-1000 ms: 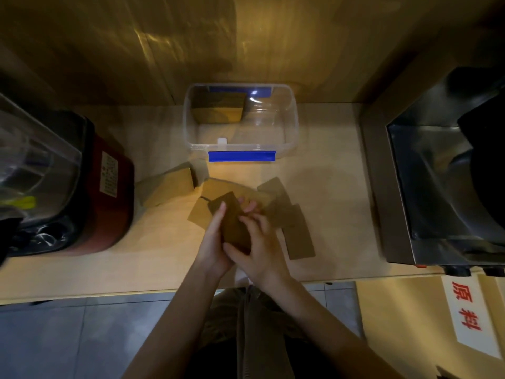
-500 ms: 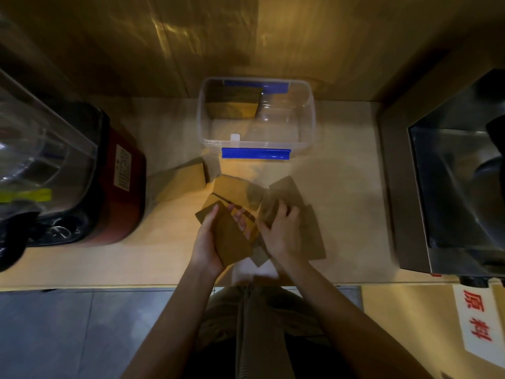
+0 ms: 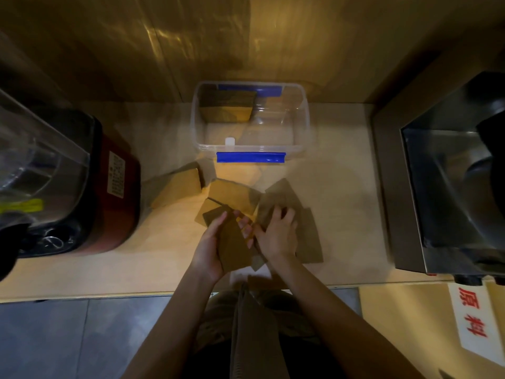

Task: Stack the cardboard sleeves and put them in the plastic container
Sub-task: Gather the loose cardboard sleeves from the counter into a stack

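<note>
My left hand grips a small stack of cardboard sleeves by its edge, tilted over the near part of the table. My right hand lies flat, fingers spread, pressing on loose sleeves just beside it. More sleeves lie scattered on the pale wood towards the left. Beyond them stands the plastic container, clear with blue clips, against the wooden wall; a stack of sleeves stands in its far left corner. A red blender base sits at my left, a steel machine at my right, grey floor tiles below.
</note>
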### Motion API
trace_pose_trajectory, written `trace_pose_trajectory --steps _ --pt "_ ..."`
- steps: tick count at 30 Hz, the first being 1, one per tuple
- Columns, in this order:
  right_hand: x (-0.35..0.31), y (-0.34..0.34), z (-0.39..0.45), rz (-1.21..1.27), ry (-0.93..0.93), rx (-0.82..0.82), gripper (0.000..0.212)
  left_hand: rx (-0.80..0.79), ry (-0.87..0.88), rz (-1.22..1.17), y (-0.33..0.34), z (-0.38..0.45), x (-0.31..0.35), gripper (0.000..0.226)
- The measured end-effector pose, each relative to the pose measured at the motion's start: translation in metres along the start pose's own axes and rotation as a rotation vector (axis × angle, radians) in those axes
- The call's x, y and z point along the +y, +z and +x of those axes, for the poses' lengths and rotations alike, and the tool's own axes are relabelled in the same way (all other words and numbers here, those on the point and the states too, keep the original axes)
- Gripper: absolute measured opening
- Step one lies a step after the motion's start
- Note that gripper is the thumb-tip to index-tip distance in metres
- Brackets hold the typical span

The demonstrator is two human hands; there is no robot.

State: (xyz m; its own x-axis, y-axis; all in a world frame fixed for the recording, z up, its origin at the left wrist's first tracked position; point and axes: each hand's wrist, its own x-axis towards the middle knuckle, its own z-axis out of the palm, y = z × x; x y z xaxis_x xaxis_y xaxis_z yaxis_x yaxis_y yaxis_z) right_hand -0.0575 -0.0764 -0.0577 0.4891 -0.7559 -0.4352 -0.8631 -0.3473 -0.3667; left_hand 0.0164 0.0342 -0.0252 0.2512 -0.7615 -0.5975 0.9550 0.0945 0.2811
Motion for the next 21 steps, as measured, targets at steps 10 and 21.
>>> trace_pose_trajectory --steps 10,21 --pt "-0.009 0.002 0.003 -0.092 0.016 -0.028 0.057 0.020 -0.017 -0.003 -0.001 0.003 0.000 0.044" --pt "0.020 -0.039 0.009 0.172 -0.032 0.033 0.063 0.026 -0.047 -0.001 -0.002 0.008 -0.001 0.046"
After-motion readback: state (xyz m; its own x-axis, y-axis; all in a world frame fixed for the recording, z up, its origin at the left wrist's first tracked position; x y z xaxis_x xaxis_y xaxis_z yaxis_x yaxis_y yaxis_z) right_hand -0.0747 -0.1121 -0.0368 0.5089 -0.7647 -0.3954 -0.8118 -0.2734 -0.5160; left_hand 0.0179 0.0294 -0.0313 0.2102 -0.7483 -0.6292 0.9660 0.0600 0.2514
